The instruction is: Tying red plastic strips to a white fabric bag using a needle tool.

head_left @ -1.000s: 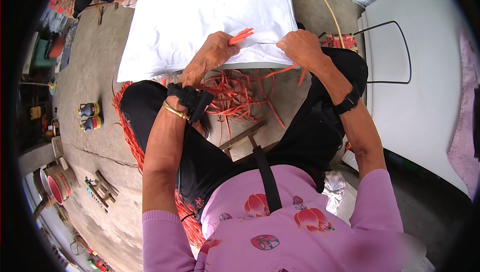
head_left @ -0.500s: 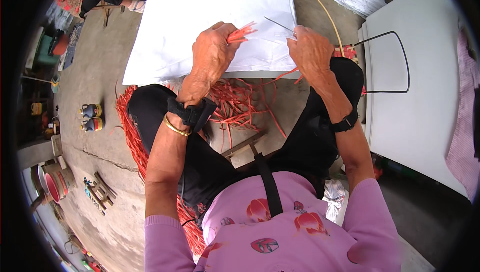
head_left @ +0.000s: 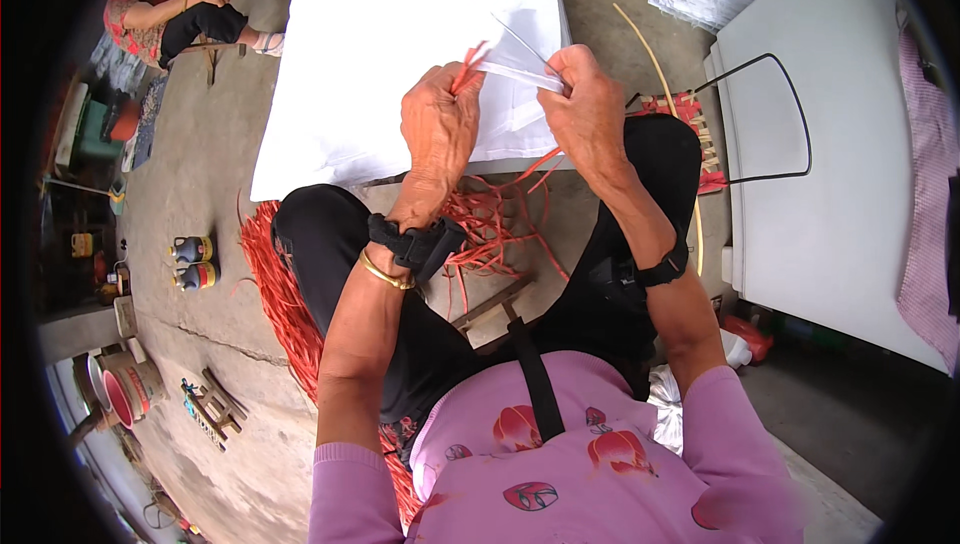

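Over a white-covered table (head_left: 350,94) my two hands are close together. My left hand (head_left: 440,124) is closed around a small bunch of red strips (head_left: 468,71), whose frayed ends stick out past the thumb. In my right hand (head_left: 592,119) a thin grey metal rod (head_left: 515,37) is pinched, pointing up and to the left. A narrow white strip (head_left: 515,74) spans from the red ends to my right fingers. Loose red strips (head_left: 490,229) hang between my knees below the table edge. What lies inside my left palm is hidden.
A long bundle of red strips (head_left: 285,289) lies by my left leg. Beside my right knee is a red-and-cream woven piece (head_left: 690,124) with a black wire handle (head_left: 806,124). A white cabinet (head_left: 830,174) stands right. Another person (head_left: 165,14) sits far left.
My hands have come closer together, the right one moving left. A white strip now shows between them. The view has shifted slightly, with more of the other person visible.
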Demonstrator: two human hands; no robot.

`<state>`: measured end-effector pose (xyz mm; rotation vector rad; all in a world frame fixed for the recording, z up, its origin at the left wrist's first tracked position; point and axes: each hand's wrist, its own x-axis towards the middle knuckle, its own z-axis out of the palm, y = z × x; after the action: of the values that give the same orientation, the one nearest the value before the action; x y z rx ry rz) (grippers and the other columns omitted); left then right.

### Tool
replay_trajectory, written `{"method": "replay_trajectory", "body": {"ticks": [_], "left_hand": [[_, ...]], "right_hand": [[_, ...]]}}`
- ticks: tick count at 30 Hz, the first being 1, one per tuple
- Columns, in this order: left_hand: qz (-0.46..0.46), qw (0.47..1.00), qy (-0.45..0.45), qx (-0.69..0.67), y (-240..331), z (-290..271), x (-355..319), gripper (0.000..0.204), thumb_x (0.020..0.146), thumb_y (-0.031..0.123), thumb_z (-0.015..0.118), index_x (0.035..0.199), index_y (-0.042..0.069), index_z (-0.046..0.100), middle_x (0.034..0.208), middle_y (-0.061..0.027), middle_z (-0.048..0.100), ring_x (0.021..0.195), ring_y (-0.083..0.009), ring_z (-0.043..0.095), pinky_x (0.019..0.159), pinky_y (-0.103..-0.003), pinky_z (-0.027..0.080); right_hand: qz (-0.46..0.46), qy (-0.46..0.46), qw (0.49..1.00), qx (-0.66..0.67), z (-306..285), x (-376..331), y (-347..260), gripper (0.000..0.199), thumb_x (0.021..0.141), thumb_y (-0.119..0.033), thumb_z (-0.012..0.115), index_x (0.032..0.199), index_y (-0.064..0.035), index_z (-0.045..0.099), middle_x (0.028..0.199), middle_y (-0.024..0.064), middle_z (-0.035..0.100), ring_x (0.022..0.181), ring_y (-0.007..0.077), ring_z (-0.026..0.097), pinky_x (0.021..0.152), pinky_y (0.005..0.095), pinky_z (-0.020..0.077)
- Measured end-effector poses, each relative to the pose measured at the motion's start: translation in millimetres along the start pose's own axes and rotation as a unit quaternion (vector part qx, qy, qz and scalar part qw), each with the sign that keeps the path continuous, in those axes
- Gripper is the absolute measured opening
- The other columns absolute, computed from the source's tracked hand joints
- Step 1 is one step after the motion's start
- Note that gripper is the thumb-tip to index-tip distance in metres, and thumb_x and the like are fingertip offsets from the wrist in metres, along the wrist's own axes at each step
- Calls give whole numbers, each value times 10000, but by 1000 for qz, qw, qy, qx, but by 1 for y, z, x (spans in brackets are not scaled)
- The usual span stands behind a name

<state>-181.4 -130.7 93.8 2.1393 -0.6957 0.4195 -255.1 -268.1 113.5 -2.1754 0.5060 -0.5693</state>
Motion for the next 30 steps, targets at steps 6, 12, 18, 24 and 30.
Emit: {"method": "replay_trajectory", "body": {"ticks": [6,12,18,24,30], "left_hand": [[-350,861,-27,-367,-8,-3,-7,374,877,328,524,601,95,429,498,63,317,443,-60,270,396,-262,209],[-376,783,-59,-491,-13,-15,-8,293,855,271,575,646,103,455,517,63,356,415,-38,280,380,-226,203],[-281,897,42,-338,-12,-8,-21,198,790,83,627,666,61,474,579,56,384,549,-62,332,490,-240,321],[-218,925,82,-300,-12,-15,-21,123,803,67,618,785,38,500,658,47,417,587,-67,352,528,-233,358],[-163,955,87,-231,-10,-11,-25,84,804,50,606,854,20,545,624,-4,497,571,-105,466,547,-238,418]], "right_hand": [[-66,-39,997,-26,43,-11,-11,212,715,-61,577,922,-64,532,677,141,614,654,338,610,620,443,456],[-32,-89,994,64,54,-8,-14,255,709,-87,600,946,-27,527,676,123,608,634,311,603,619,410,462],[-74,-84,987,117,33,-6,-3,240,786,-274,607,807,-36,588,594,101,578,538,268,554,546,374,435],[-180,-54,977,-104,4,5,3,343,826,-279,567,593,-29,536,514,112,495,477,300,492,486,395,384],[-211,-71,966,-130,1,2,0,357,814,-281,579,566,-28,534,511,118,504,470,293,500,475,391,393]]}}
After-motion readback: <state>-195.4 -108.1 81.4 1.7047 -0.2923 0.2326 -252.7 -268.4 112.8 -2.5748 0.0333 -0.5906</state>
